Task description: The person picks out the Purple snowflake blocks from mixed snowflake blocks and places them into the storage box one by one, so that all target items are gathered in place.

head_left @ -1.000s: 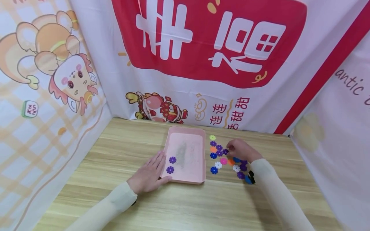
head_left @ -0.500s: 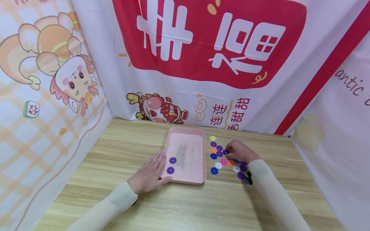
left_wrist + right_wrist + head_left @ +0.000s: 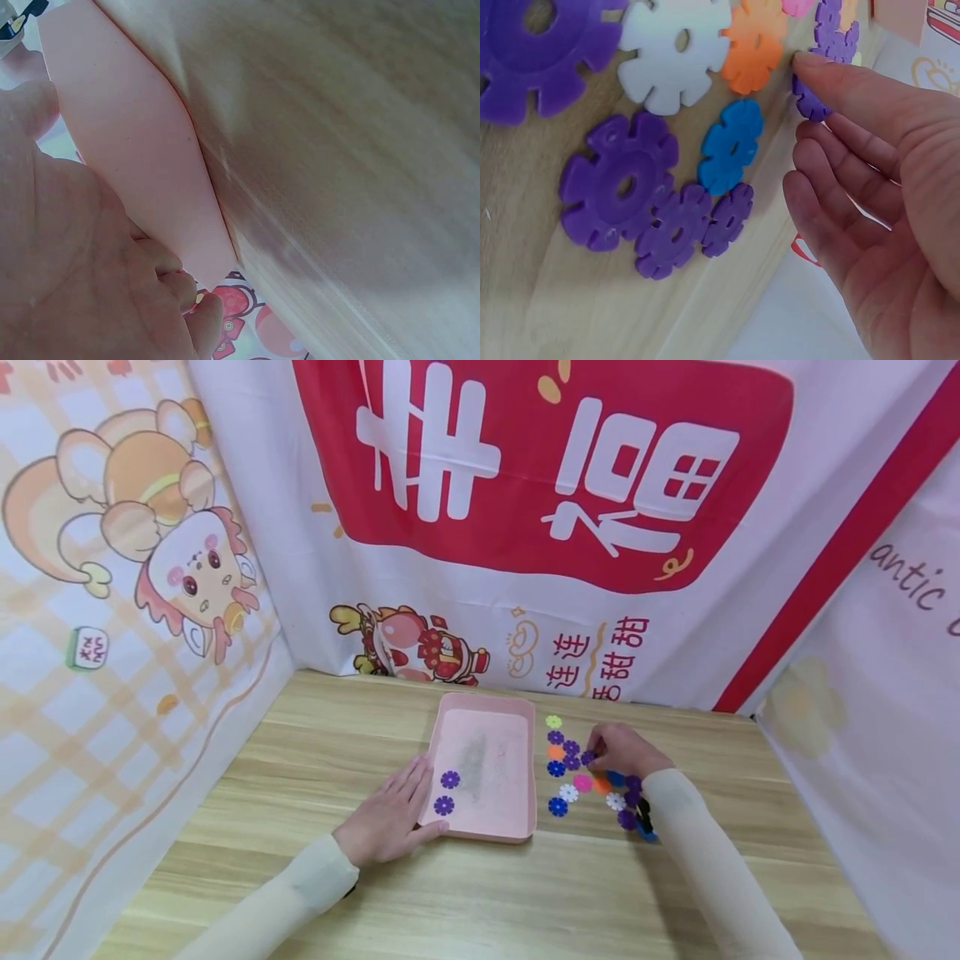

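Pink plastic forms the shallow tray (image 3: 483, 774) in the head view, set on the wooden table (image 3: 300, 877) with two purple flower discs (image 3: 447, 792) lying in its near-left corner. The left hand (image 3: 390, 817) lies flat with fingers spread and straight, touching the tray's left edge. To the right of the tray a scatter of flower discs (image 3: 577, 772) in purple, blue, orange, white, pink and yellow-green lies on the wood. The right hand (image 3: 621, 749) sits over the far side of that scatter, fingers bent down to a purple disc (image 3: 587, 758).

From the left wrist, the left hand (image 3: 82, 277) shows its palm beside the tray's (image 3: 142, 165) pink wall, fingers pressed against it, the wood grain of the table (image 3: 352, 150) running alongside.

From the right wrist, the right hand (image 3: 885, 195) has its fingertips (image 3: 814, 67) on the edge of a purple disc (image 3: 810, 101); whether it is truly pinched cannot be told. Just beside lie a blue disc (image 3: 731, 146), an orange disc (image 3: 754, 49), a white disc (image 3: 671, 49) and several purple ones (image 3: 619, 180), some touching one another.
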A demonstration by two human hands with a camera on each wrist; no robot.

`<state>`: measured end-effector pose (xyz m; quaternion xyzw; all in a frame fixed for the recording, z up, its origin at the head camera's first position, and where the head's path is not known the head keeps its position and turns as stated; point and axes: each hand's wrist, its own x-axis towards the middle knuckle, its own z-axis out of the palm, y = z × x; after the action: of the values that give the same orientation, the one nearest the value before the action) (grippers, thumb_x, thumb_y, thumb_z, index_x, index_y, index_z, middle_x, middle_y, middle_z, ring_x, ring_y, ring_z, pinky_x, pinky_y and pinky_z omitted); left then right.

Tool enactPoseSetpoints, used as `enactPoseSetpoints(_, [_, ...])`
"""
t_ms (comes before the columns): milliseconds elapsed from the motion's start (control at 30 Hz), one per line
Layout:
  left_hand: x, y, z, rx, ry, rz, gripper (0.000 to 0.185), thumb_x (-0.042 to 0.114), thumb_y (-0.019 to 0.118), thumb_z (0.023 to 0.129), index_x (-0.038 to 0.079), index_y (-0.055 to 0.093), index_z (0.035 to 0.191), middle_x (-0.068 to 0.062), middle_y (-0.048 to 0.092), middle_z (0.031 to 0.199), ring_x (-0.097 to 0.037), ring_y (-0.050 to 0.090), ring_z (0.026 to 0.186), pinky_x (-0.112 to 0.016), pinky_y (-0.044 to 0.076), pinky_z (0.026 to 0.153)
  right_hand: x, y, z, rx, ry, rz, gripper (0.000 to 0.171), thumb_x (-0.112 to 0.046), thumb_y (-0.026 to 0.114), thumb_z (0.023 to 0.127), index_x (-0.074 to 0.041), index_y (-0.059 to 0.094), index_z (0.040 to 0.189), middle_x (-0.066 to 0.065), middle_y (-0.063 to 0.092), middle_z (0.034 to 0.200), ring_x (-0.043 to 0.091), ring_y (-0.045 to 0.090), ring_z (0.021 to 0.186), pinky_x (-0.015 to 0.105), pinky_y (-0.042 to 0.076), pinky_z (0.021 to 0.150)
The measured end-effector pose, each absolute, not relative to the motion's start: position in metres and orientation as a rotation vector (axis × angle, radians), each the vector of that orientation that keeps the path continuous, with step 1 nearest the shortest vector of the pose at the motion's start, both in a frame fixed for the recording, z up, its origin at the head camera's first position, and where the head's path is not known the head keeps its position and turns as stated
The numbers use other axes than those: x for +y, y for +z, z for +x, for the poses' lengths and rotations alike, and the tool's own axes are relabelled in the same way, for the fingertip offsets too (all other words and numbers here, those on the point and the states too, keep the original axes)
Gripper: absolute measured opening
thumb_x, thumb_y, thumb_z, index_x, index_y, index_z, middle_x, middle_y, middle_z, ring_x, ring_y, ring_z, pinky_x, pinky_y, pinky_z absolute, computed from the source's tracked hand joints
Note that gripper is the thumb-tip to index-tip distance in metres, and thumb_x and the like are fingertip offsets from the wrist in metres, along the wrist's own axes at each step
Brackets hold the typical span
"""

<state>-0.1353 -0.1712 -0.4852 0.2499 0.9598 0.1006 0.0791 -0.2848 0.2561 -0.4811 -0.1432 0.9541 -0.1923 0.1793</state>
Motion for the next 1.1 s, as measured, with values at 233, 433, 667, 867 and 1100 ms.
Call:
enactPoseSetpoints(233, [-0.17,-0.484,-0.136,2.87,0.311,0.739,0.094,0.065,0.042,0.107,-0.004,0.02,0.166,-0.023,0.013,0.177,-0.041,0.015,0.165,-0.057,0.023,0.134,0.259,-0.47,-0.283,2.678,-0.54,-0.416,0.011,-0.016,0.078,0.097,-0.014,0.068,0.094,0.002,0.069,0.094,0.018,0.06,0.085,0.033,0.056,0.08])
enactPoseSetpoints(433, [-0.17,-0.483,-0.135,2.864,0.319,0.74,0.093,0.064,0.043,0.107,-0.005,0.02,0.166,-0.023,0.013,0.176,-0.041,0.015,0.165,-0.057,0.023,0.134,0.257,-0.454,-0.283,2.647,-0.546,-0.481,0.005,-0.012,0.072,0.1,-0.01,0.07,0.096,0.003,0.068,0.092,0.017,0.06,0.08,0.029,0.054,0.073])
enactPoseSetpoints(667, [-0.17,-0.483,-0.135,2.865,0.312,0.742,0.092,0.063,0.044,0.107,-0.005,0.021,0.166,-0.024,0.014,0.176,-0.042,0.015,0.165,-0.057,0.023,0.134,0.244,-0.428,-0.291,2.689,-0.523,-0.651,0.007,-0.007,0.068,0.102,-0.007,0.073,0.097,0.005,0.073,0.094,0.015,0.064,0.082,0.032,0.059,0.079])
enactPoseSetpoints(867, [-0.171,-0.484,-0.136,2.87,0.313,0.748,0.093,0.063,0.043,0.107,-0.005,0.02,0.166,-0.024,0.014,0.176,-0.042,0.015,0.165,-0.057,0.023,0.134,0.216,-0.408,-0.297,2.722,-0.491,-0.722,0.007,-0.011,0.068,0.103,-0.008,0.074,0.101,0.002,0.073,0.093,0.015,0.064,0.084,0.034,0.058,0.082])
enactPoseSetpoints(1100, [-0.171,-0.486,-0.137,2.873,0.297,0.755,0.093,0.064,0.042,0.107,-0.005,0.021,0.166,-0.024,0.014,0.176,-0.041,0.015,0.165,-0.057,0.022,0.134,0.171,-0.394,-0.303,2.721,-0.478,-0.821,0.006,-0.011,0.07,0.102,-0.01,0.075,0.101,0.002,0.074,0.093,0.015,0.066,0.084,0.032,0.06,0.08])
